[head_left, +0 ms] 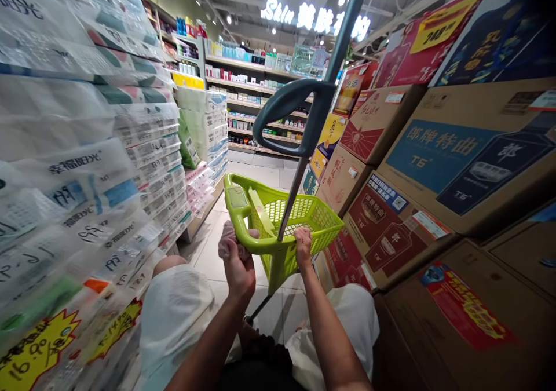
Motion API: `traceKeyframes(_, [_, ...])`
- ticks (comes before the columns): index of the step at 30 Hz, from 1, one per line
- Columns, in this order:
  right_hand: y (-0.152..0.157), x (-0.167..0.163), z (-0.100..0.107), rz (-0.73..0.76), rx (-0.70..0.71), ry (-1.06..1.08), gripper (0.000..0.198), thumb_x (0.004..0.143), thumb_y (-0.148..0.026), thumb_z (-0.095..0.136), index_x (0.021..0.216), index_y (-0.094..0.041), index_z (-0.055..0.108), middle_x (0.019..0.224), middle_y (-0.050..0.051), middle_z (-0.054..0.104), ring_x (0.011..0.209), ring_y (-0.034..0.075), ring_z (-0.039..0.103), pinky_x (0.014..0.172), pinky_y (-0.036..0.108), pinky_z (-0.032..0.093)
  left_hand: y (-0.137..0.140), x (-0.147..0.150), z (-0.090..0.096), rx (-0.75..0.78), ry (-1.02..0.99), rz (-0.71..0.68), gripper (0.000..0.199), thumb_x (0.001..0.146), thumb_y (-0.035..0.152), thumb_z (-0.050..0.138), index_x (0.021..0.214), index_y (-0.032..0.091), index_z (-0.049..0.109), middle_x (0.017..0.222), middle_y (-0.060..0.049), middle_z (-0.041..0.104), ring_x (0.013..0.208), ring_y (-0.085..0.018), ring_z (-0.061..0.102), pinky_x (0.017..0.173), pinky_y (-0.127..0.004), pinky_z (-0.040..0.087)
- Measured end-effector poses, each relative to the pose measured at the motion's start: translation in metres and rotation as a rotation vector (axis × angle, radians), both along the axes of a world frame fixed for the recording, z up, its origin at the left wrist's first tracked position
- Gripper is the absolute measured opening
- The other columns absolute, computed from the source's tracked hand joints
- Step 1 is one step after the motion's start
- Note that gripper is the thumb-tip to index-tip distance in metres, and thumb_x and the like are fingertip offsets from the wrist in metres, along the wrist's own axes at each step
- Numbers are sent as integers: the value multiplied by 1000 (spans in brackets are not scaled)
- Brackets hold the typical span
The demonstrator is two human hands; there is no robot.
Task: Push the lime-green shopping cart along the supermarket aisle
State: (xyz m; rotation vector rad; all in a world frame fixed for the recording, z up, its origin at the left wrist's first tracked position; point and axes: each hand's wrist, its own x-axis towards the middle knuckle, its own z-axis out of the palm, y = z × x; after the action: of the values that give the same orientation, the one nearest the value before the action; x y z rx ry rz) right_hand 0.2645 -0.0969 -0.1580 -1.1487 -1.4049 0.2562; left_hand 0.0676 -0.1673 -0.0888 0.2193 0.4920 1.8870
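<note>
In front of my knees stands a lime-green shopping basket (324, 240) with mesh walls and a grey pole rising from its near end. A dark grey loop handle (278, 119) is fixed to that pole. My left hand (241, 272) is closed on a crumpled pinkish-brown cloth (229, 241), which lies against the outside of the basket's left rim. My right hand (303, 247) grips the basket's near right rim, with the fingers curled over the edge. No goods show inside the part of the basket that I can see.
Stacked paper packs (147, 130) line the left side, with yellow price signs (41, 350) low down. Cardboard cartons (434, 148) are piled along the right. Tiled floor (211, 263) runs between them towards shelves of small goods (256, 78) at the back.
</note>
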Motion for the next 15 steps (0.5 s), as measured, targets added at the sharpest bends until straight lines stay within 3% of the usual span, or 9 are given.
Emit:
traceKeyframes(3, [-1, 2, 1, -8, -13, 8, 51, 103, -54, 35, 63, -26, 46, 69, 1, 52, 87, 22, 48, 88, 36, 36, 0, -1, 4, -1, 414, 220, 37, 90, 50, 75, 111, 21, 65, 102, -4, 72, 99, -19, 72, 87, -31, 62])
traceKeyframes(8, [2, 0, 2, 1, -18, 14, 52, 102, -57, 35, 60, -26, 43, 66, 0, 51, 83, 21, 48, 85, 35, 37, 23, -32, 18, 6, 1026, 528, 33, 91, 47, 73, 108, 20, 69, 132, -12, 59, 130, -26, 58, 118, -45, 46])
traceKeyframes(11, [7, -2, 1, -20, -3, 52, 52, 101, -58, 37, 60, -26, 43, 66, 0, 50, 82, 21, 47, 84, 35, 38, 5, -37, 17, 227, 1368, 546, 23, 96, 39, 65, 112, 23, 73, 133, -11, 63, 132, -28, 57, 120, -50, 44])
traceKeyframes(15, [11, 0, 0, -31, 1, 78, 52, 101, -58, 35, 60, -26, 41, 67, 0, 49, 83, 21, 47, 83, 35, 38, -17, -38, 19, 499, 1604, 477, 29, 97, 31, 63, 123, 29, 74, 127, -8, 71, 126, -28, 63, 113, -51, 49])
